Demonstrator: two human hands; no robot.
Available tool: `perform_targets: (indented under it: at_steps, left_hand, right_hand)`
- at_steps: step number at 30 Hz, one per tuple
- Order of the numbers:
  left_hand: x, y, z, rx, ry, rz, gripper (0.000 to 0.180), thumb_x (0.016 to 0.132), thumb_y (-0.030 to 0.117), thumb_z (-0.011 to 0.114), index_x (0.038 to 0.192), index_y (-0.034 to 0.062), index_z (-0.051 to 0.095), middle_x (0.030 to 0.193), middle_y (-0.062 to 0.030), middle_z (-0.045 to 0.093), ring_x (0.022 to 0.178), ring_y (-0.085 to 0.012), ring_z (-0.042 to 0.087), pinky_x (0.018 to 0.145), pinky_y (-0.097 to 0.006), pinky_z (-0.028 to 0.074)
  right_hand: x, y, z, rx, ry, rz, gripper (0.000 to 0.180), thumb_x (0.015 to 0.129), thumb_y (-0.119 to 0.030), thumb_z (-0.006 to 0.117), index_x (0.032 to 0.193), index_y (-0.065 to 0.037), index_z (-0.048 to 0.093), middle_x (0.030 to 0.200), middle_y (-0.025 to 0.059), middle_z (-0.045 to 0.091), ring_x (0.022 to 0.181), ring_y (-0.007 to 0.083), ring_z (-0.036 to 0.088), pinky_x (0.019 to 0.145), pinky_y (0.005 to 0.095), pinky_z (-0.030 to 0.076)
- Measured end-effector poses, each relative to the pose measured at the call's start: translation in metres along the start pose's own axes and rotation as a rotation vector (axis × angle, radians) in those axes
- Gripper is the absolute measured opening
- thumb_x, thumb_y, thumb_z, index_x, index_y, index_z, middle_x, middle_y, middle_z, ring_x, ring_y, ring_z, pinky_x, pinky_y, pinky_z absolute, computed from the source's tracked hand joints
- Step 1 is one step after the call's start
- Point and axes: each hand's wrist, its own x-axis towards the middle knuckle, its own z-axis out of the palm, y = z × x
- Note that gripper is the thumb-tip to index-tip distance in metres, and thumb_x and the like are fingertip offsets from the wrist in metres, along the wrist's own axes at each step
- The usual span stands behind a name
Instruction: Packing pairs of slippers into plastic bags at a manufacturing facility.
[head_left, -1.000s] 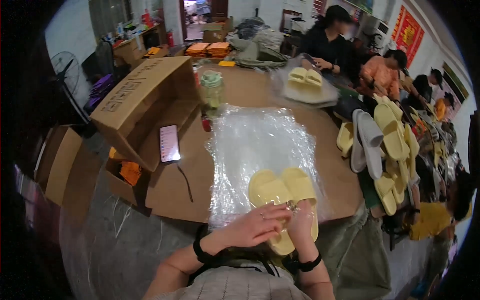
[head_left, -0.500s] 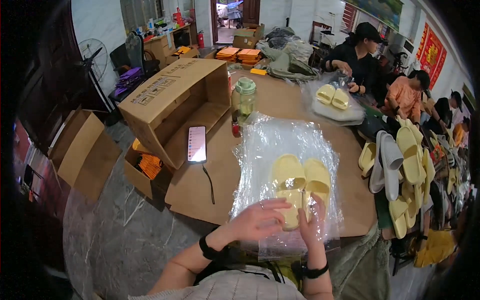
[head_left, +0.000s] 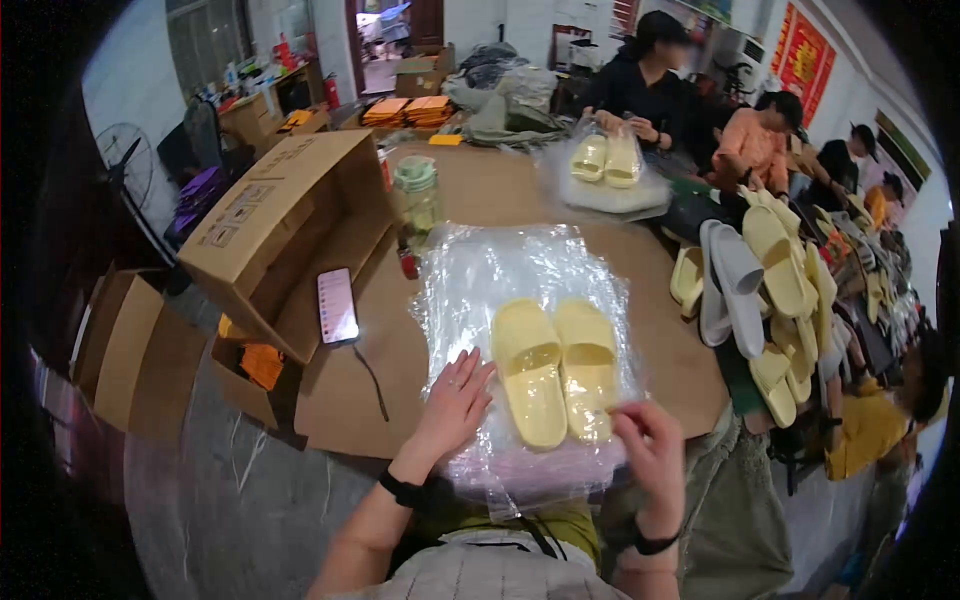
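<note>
A pair of pale yellow slide slippers [head_left: 541, 362] lies side by side on a stack of clear plastic bags [head_left: 470, 262], toes pointing away from me. Shiny glints cross their heel ends; whether film covers them I cannot tell. My left hand [head_left: 455, 408] rests on the bags left of the pair, fingers stretched out and holding nothing. Beside the right slipper's heel is my right hand [head_left: 652, 455], its fingers curled in a pinch. What sits between those fingertips, if anything, is too small to make out.
An open cardboard box [head_left: 290, 215] lies on its side at left, near a phone [head_left: 338, 306] and a green-lidded bottle [head_left: 416, 195]. More slippers [head_left: 770, 255] are heaped at right. Across the table a co-worker [head_left: 650, 85] handles bagged yellow slippers [head_left: 606, 160].
My left hand has left the slippers and moved onto the bags at their left. The right hand has shifted from between the slippers to the right one's outer side. The view has turned rightward.
</note>
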Motion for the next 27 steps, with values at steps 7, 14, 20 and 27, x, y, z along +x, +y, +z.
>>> perform_targets:
  at_steps: [7,14,20,27]
  left_hand:
    - [-0.008,-0.001,0.01,0.065,-0.029,0.024,0.052,0.095,0.022,0.05,0.144,0.0075,0.043,0.153,-0.0213,0.036,0.143,-0.0391,0.03,0.117,-0.05,0.022]
    - [-0.011,0.001,0.012,0.083,-0.023,0.029,0.061,0.093,0.027,0.052,0.147,0.0037,0.038,0.155,-0.0207,0.034,0.143,-0.038,0.03,0.117,-0.05,0.021]
    - [-0.012,0.006,0.012,0.044,0.043,-0.031,0.068,0.092,0.029,0.059,0.146,-0.0036,0.035,0.152,-0.0238,0.035,0.142,-0.038,0.032,0.117,-0.05,0.02]
    - [-0.007,0.006,0.017,0.087,-0.037,-0.019,0.062,0.091,0.026,0.06,0.143,-0.0028,0.041,0.151,-0.0237,0.037,0.142,-0.0389,0.032,0.117,-0.051,0.02]
  right_hand:
    - [0.059,0.074,0.098,-0.695,0.132,-0.088,0.047,0.085,-0.044,0.07,0.104,-0.001,0.065,0.085,0.0173,0.065,0.081,0.0316,0.065,0.072,0.0405,0.052]
    - [0.076,0.096,0.107,-0.571,0.213,-0.039,0.033,0.086,-0.036,0.068,0.095,-0.004,0.065,0.083,0.0162,0.068,0.073,0.0348,0.067,0.066,0.0448,0.053]
    - [0.045,0.116,0.071,-0.445,0.291,0.103,0.017,0.084,-0.023,0.066,0.082,-0.006,0.066,0.074,0.0132,0.064,0.069,0.0318,0.065,0.063,0.0414,0.051]
    - [-0.018,0.158,-0.005,0.465,0.432,0.393,0.017,0.091,-0.017,0.06,0.082,-0.003,0.063,0.075,-0.0054,0.06,0.064,0.0054,0.054,0.057,0.0228,0.041]
